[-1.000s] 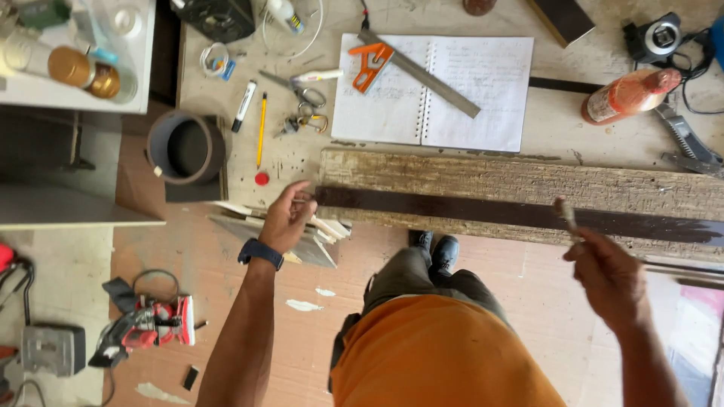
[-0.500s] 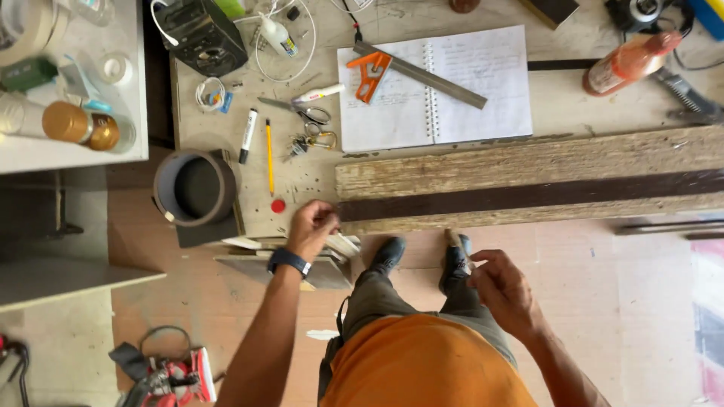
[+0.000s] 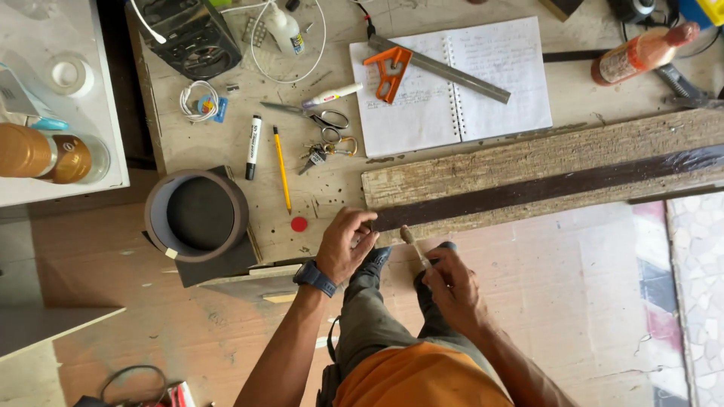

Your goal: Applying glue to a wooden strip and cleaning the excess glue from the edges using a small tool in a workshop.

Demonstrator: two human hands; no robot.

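Note:
A long weathered wooden plank (image 3: 543, 162) with a dark brown strip (image 3: 558, 185) along its middle lies across the workbench. My left hand (image 3: 345, 245) rests at the plank's left end, with fingertips on the end of the dark strip. My right hand (image 3: 451, 286) holds a small brush (image 3: 413, 245) just below the plank's near edge, bristles pointing up toward the wood. A dark watch sits on my left wrist.
On the bench lie an open spiral notebook (image 3: 460, 83) with an orange square and a metal ruler, scissors (image 3: 324, 117), keys, a yellow pencil (image 3: 282, 169), a marker, a red cap (image 3: 299, 224) and an orange bottle (image 3: 641, 53). A grey pipe ring (image 3: 196, 215) stands at left.
My right hand has moved left with the brush, from the plank's right part to its left end. My left hand has closed in on the end of the dark strip.

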